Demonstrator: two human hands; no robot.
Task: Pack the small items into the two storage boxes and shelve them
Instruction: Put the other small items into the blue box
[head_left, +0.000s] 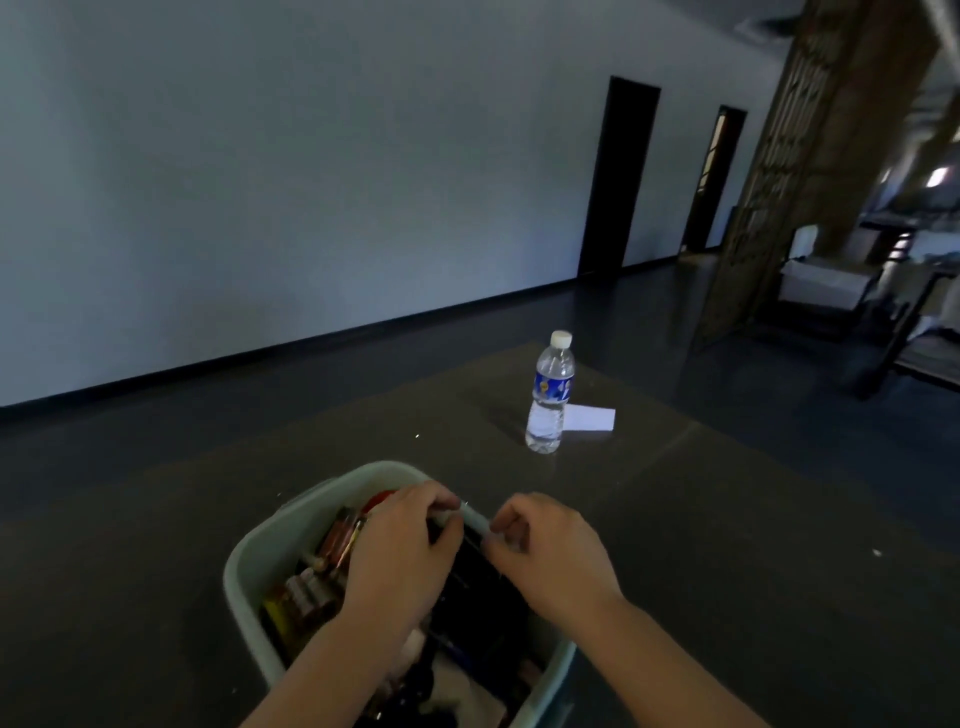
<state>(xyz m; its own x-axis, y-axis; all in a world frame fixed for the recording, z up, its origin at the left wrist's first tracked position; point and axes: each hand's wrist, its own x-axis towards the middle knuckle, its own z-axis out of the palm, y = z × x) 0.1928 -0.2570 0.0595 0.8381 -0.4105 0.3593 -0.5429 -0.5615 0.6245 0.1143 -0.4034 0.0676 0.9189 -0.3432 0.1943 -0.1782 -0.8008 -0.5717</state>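
**Both hands at the box's far rim**

The pale green storage box (249, 566) sits on the dark table (727, 545), crowded with small items (311, 587). The left hand (400, 551) reaches inside, fingers curled at the far rim. The right hand (545, 551) curls over that same rim alongside; what either pinches is unclear.

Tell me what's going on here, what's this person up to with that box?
A person is bent over a pale green storage box on a dark table, already crowded with small items. The left hand reaches into the box with curled fingers on something dark. The right hand is curled at the box's far rim, pinching something small; what it is cannot be made out. A capped water bottle stands farther back, beside a white card. Only one box shows here.
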